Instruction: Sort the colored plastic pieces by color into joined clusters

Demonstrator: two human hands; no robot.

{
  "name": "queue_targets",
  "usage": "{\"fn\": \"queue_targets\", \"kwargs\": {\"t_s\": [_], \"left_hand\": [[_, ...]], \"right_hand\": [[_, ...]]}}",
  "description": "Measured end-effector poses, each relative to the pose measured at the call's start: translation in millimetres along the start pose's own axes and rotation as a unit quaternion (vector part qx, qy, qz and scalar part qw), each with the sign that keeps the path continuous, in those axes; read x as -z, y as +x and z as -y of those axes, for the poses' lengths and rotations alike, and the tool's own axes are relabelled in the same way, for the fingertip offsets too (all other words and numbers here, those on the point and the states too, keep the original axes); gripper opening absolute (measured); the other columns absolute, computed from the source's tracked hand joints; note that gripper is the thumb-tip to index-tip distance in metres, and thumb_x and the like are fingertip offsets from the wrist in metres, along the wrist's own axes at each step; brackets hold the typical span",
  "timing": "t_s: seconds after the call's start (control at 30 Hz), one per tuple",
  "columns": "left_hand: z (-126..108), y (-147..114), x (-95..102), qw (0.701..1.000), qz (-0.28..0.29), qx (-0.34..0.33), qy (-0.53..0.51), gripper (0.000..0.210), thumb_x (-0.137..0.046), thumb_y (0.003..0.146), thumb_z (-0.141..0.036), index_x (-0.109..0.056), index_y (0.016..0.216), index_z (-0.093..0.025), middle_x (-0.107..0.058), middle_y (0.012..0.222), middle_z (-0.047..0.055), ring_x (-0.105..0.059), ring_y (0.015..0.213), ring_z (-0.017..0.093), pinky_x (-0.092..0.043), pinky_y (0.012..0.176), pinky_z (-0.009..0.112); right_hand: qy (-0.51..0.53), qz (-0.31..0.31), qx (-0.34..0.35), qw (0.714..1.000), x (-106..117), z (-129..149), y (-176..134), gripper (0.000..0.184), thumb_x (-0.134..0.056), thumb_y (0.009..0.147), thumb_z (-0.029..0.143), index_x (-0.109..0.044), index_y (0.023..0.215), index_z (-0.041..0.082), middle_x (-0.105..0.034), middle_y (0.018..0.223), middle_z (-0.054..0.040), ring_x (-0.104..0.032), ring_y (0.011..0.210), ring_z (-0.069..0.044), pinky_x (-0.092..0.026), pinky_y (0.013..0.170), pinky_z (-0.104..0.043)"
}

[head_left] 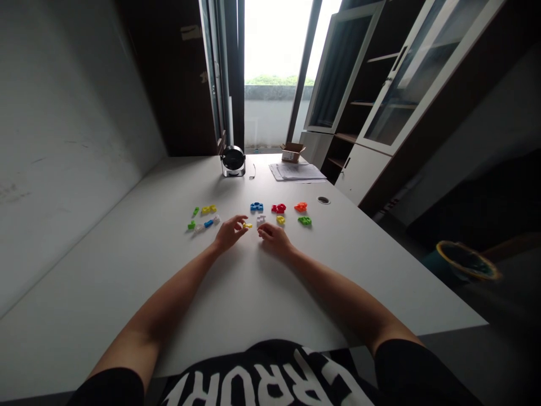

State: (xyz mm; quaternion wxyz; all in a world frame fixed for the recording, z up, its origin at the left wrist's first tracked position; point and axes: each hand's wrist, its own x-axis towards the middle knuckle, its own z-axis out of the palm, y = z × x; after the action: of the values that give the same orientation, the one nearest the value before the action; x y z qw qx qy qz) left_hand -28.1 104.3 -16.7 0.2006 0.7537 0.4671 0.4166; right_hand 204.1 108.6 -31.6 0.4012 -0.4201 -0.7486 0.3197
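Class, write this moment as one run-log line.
left hand: holding yellow piece | right hand: near white piece, contact unclear | farther back: blue piece, red piece

A yellow piece (248,225), blue piece (256,207) and red piece (278,208) are seen mid-frame.
A black shirt (282,344) is patterned with white lettering (302,361), bottom centre.

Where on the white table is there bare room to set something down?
Bare table lies between the wall and the left forearm, between that and the right forearm, and from there to the table's right edge. It is crowded around the left hand and right hand, where small pieces lie close.
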Motion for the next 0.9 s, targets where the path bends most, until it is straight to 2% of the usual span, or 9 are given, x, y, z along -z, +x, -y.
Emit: {"fn": "queue_targets", "kwargs": {"t_s": [0.2,0.3,0.43,0.6,0.77,0.9], "left_hand": [[-21,-6,-4.3,0.991,0.056,-0.079,0.087,0.036,-0.064,0.092,-0.028,-0.061,0.128,-0.027,-0.07,0.106,0.003,-0.068,0.081,0.016,-0.053,0.079,0.029],[-26,-8,-4.3,0.979,0.075,-0.117,0.15,0.033,-0.058,0.096,-0.028,-0.061,0.128,-0.027,-0.07,0.11,0.005,-0.067,0.092,0.02,-0.052,0.087,0.033],[-29,-8,-4.0,0.972,0.085,-0.142,0.167,0.029,-0.054,0.098,-0.028,-0.063,0.126,-0.027,-0.069,0.113,0.007,-0.066,0.1,0.022,-0.051,0.092,0.036],[-30,-8,-3.5,0.973,0.082,-0.148,0.158,0.028,-0.053,0.098,-0.029,-0.062,0.125,-0.026,-0.068,0.112,0.008,-0.066,0.101,0.022,-0.052,0.092,0.036],[-25,-9,-4.4,0.984,0.063,-0.116,0.121,0.036,-0.059,0.094,-0.029,-0.059,0.13,-0.026,-0.067,0.116,0.008,-0.068,0.099,0.02,-0.054,0.085,0.032],[-19,-8,-5.5,0.993,0.057,-0.083,0.069,0.029,-0.058,0.094,-0.03,-0.064,0.122,-0.024,-0.071,0.106,0.006,-0.069,0.089,0.018,-0.055,0.081,0.031]], "right_hand": [[0.051,0.021,-0.011,0.998,0,-1,3,0.028,-0.058,0.092,0.047,-0.069,0.095,0.021,-0.071,0.081,-0.0019,-0.063,0.07,-0.017,-0.046,0.066,-0.027],[0.036,0.039,0.001,0.999,1,-3,4,0.031,-0.061,0.09,0.049,-0.071,0.094,0.02,-0.07,0.079,-0.0018,-0.061,0.07,-0.017,-0.044,0.064,-0.027],[0.028,0.054,0.007,0.998,2,-3,5,0.035,-0.062,0.089,0.053,-0.073,0.095,0.02,-0.07,0.08,-0.0021,-0.06,0.07,-0.017,-0.043,0.064,-0.027],[0.031,0.066,0.015,0.997,2,-2,5,0.038,-0.063,0.088,0.056,-0.071,0.092,0.02,-0.067,0.076,-0.0017,-0.056,0.067,-0.016,-0.041,0.061,-0.027],[0.033,0.042,0.015,0.998,1,-5,4,0.037,-0.067,0.085,0.056,-0.066,0.09,0.02,-0.062,0.075,-0.0004,-0.05,0.065,-0.014,-0.04,0.059,-0.026],[0.043,0.027,0.012,0.999,-1,-7,3,0.033,-0.067,0.084,0.052,-0.064,0.094,0.021,-0.06,0.074,0.0012,-0.049,0.063,-0.014,-0.04,0.059,-0.026]]}}
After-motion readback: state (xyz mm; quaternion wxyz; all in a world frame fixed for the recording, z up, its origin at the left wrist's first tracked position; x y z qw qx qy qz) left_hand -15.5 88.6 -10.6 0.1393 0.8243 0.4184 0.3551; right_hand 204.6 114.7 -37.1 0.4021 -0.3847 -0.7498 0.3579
